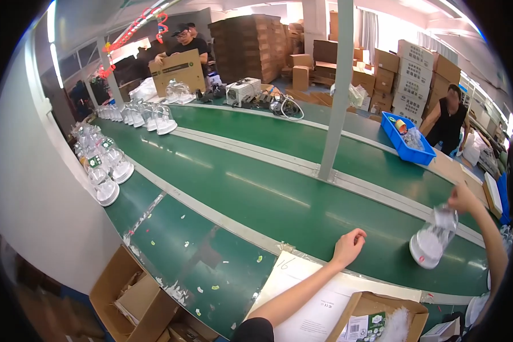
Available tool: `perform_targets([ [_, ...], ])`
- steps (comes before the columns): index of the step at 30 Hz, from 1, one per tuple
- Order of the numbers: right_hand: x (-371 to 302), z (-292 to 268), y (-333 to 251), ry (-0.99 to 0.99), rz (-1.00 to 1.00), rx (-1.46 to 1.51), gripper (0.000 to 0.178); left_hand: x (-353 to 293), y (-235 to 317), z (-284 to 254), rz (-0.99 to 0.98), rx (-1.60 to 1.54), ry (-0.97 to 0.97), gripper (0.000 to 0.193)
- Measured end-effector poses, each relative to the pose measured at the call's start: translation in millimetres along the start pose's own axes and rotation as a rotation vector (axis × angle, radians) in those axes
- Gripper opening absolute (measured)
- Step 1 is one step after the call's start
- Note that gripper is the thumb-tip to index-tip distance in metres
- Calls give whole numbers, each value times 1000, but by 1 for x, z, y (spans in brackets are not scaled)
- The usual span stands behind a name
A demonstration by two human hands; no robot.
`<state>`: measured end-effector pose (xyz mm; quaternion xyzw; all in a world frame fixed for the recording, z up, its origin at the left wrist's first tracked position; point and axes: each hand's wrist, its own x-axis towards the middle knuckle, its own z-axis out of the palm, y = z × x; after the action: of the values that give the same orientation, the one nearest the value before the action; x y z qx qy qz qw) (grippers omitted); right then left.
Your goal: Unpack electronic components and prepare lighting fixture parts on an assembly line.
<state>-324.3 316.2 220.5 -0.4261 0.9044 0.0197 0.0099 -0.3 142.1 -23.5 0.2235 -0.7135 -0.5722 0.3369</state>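
Note:
My right hand (464, 199) is closed on the top of a clear plastic container (437, 235) at the right. The container has a round white base with a small red mark, and it is tilted over the green conveyor belt (256, 185). My left hand (349, 248) rests over the near edge of the belt with its fingers curled, and nothing shows in it. Under my left forearm lie white paper sheets (302, 293). Just right of that arm stands an open carton (353, 305) with green-and-white printed cards and white material inside.
Similar clear containers (105, 185) crowd the belt's left end, and more (162, 121) line the far lane. A post (337, 97) rises from the metal divider. A blue bin (404, 145) sits far right. One person holds a cardboard sheet (179, 71); another (447, 119) stands right.

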Motion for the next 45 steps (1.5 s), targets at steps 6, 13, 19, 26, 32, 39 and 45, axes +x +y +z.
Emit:
perform_targets([
  [6, 113, -33, -14, 352, -147, -132, 33, 9, -5, -2, 17, 45, 78, 16],
  [13, 154, 9, -64, 535, -91, -11, 23, 2, 1, -7, -51, 75, 87, 13],
  [19, 197, 60, -84, 617, -27, 45, 16, 4, 4, -5, -62, 65, 75, 13],
  [26, 233, 70, -112, 545, -111, 92, 30, 5, 7, -8, -61, 57, 102, 12],
  [32, 207, 92, -109, 581, -198, 279, 43, -1, 13, 3, -64, 69, 98, 12],
  [39, 9, 96, -150, 351, -734, 170, 37, 1, -2, -17, -1, 99, 146, 11],
  [45, -188, 64, -129, -79, -835, -49, 28, 15, -3, -16, 24, 91, 102, 12],
])
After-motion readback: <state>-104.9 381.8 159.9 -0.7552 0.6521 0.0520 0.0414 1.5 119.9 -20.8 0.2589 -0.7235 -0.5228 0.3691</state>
